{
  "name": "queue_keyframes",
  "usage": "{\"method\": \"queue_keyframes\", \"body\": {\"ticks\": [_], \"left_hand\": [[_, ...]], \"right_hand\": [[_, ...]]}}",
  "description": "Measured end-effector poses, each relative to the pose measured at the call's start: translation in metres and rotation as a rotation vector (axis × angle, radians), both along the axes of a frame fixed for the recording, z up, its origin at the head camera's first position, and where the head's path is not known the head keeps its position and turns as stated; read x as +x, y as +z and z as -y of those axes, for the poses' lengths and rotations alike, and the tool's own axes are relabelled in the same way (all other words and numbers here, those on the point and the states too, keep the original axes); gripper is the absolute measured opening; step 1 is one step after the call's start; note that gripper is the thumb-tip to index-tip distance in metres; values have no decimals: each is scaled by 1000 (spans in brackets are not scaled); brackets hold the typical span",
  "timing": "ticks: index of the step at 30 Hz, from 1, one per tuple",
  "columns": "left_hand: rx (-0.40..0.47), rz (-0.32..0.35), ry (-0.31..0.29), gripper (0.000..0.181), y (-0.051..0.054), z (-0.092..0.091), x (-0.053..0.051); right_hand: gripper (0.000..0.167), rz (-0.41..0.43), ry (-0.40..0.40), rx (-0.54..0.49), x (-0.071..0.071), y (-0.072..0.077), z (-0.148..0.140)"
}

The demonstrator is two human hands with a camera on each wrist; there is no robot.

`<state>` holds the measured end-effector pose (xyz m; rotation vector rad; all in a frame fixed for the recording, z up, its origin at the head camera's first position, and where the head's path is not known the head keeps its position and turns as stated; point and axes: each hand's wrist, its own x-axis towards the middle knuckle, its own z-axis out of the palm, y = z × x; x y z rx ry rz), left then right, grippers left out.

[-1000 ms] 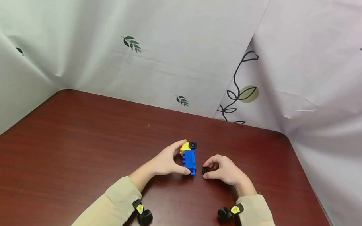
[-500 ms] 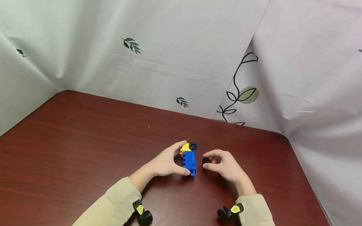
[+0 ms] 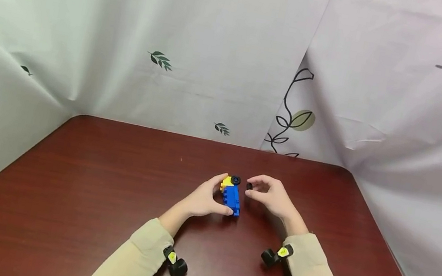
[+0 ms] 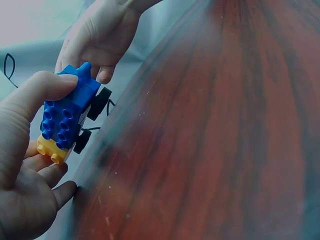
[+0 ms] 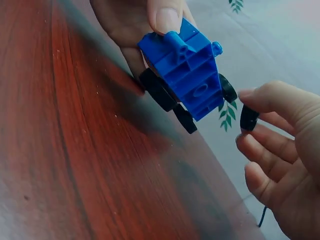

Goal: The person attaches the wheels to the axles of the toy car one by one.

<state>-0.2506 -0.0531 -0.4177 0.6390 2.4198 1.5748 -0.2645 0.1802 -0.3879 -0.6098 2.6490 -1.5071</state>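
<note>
A toy car (image 3: 232,196) of blue and yellow building blocks is raised over the table, tilted on its side. My left hand (image 3: 202,200) grips it between the thumb, on the blue end, and fingers at the yellow end. Its hollow blue underside (image 5: 192,75) shows in the right wrist view, with two black wheels (image 5: 157,90) along one side. On the other side are one wheel (image 5: 228,88) and a bare blue stub (image 5: 216,48). Close by, my right hand (image 3: 277,200) pinches a loose black wheel (image 5: 248,118) between thumb and fingers, apart from the car.
Under both hands lies a dark red-brown wooden table (image 3: 104,196). Pale curtains (image 3: 217,58) with leaf prints stand along its back and sides. A black wrist camera (image 3: 178,268) sits on the left sleeve and another (image 3: 269,257) on the right.
My right hand has lifted the loose wheel and moved it away from me and slightly left, toward the car's wheeled end. The left hand and car stay nearly still; the head view tips up slightly.
</note>
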Motion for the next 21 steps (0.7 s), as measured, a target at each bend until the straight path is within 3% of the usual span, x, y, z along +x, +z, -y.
{"method": "queue_keyframes", "body": {"ticks": [9,15,21], "left_hand": [[39,-2,15,101,5,5,2],[43,5,25,100,2,6,5],[49,-3,49,99,1,5,6]], "right_hand": [[34,39,5,-147,3,5,6],[40,69,34,-243,8,4,8],[35,99,75,-328,12,4,8]]}}
